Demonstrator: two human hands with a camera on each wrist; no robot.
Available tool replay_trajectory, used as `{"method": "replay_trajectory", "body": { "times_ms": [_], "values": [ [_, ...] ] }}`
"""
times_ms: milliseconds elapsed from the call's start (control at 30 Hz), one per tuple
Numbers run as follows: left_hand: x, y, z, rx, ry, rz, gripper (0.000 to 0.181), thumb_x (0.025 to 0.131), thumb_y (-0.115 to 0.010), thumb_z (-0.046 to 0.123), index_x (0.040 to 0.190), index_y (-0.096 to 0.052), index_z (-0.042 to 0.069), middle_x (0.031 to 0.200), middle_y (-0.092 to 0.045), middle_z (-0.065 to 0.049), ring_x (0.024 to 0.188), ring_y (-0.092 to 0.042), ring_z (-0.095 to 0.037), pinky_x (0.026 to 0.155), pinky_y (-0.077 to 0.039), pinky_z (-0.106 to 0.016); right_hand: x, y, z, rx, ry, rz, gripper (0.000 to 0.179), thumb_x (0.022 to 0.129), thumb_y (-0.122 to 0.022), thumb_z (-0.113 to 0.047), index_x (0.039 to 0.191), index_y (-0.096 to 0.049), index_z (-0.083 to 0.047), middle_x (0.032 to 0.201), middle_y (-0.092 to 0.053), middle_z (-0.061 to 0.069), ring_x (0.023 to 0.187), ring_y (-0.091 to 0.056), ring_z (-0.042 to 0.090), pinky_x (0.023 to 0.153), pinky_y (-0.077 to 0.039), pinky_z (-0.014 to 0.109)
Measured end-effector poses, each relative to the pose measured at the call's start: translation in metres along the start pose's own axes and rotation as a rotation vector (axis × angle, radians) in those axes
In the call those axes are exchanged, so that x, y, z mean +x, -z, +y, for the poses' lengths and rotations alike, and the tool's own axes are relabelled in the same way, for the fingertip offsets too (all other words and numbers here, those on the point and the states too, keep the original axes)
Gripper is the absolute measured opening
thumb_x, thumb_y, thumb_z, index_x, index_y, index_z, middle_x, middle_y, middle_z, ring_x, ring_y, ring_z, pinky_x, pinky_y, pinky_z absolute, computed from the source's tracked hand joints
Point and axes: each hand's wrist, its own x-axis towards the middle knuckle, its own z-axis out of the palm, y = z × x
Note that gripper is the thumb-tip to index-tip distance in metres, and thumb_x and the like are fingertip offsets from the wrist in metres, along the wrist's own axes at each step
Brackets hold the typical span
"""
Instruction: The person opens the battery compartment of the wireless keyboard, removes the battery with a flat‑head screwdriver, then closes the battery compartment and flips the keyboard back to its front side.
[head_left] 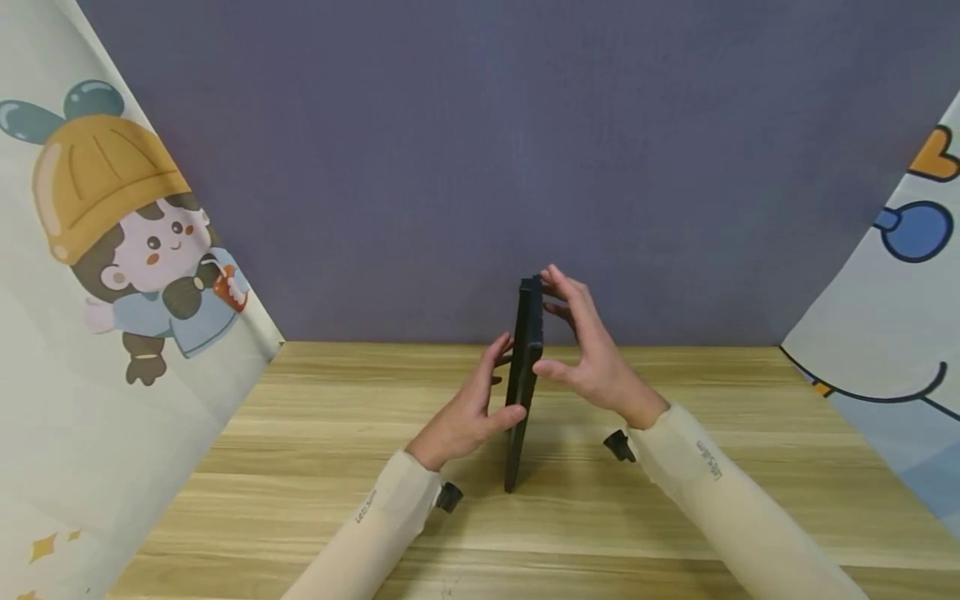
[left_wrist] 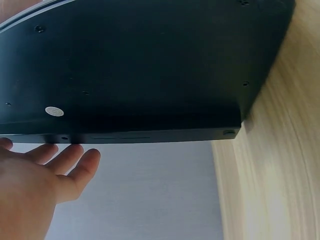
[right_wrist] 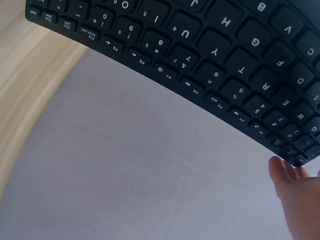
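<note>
A black keyboard [head_left: 517, 392] is held upright on one short end above the wooden table, edge-on in the head view. Its lower end appears to meet the tabletop. My left hand [head_left: 468, 417] grips it from the left, thumb on the near long edge and fingers at the far one. In the left wrist view the plain underside of the keyboard [left_wrist: 150, 70] shows screws and a small oval sticker. My right hand [head_left: 592, 358] holds the upper end across its width, thumb near and fingertips far. The keys of the keyboard [right_wrist: 215, 55] face the right wrist camera.
The wood-grained table [head_left: 315, 433] runs back to a grey-purple panel [head_left: 450, 167]. A light side wall with a cartoon figure [head_left: 142, 233] stands at left, another printed wall [head_left: 885, 308] at right. Small black wrist cameras [head_left: 450, 497] sit below the cuffs.
</note>
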Motion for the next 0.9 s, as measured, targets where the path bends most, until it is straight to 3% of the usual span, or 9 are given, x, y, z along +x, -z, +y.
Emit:
{"method": "replay_trajectory", "body": {
  "times_ms": [433, 667, 900],
  "values": [
    [-0.003, -0.007, -0.007, 0.038, 0.112, -0.103, 0.097, 0.082, -0.053, 0.069, 0.152, -0.002, 0.028, 0.154, -0.012, 0.004, 0.136, -0.023, -0.020, 0.102, -0.032, -0.047, -0.006, 0.016, -0.001, -0.019, -0.006, -0.025, 0.102, 0.086, -0.056, -0.059, 0.144, -0.015, 0.014, 0.142, -0.022, 0.032, 0.127, -0.026, 0.048, 0.098, -0.025, 0.065],
    [-0.005, -0.013, -0.008, 0.136, 0.161, -0.157, 0.097, 0.081, -0.058, 0.066, 0.152, -0.001, 0.031, 0.154, -0.015, 0.002, 0.136, -0.024, -0.017, 0.103, -0.032, -0.046, -0.021, 0.031, 0.032, -0.001, 0.042, -0.009, 0.096, 0.087, -0.052, -0.061, 0.147, -0.020, 0.006, 0.147, -0.026, 0.016, 0.129, -0.029, 0.037, 0.103, -0.029, 0.045],
    [-0.010, -0.017, -0.010, 0.178, 0.226, -0.209, 0.103, 0.079, -0.063, 0.065, 0.152, 0.002, 0.032, 0.154, -0.013, 0.004, 0.136, -0.023, -0.016, 0.102, -0.034, -0.044, -0.029, 0.043, 0.032, -0.025, 0.041, -0.028, 0.092, 0.089, -0.050, -0.060, 0.145, -0.025, 0.008, 0.145, -0.027, 0.022, 0.128, -0.030, 0.036, 0.105, -0.028, 0.035]
  ]
}}
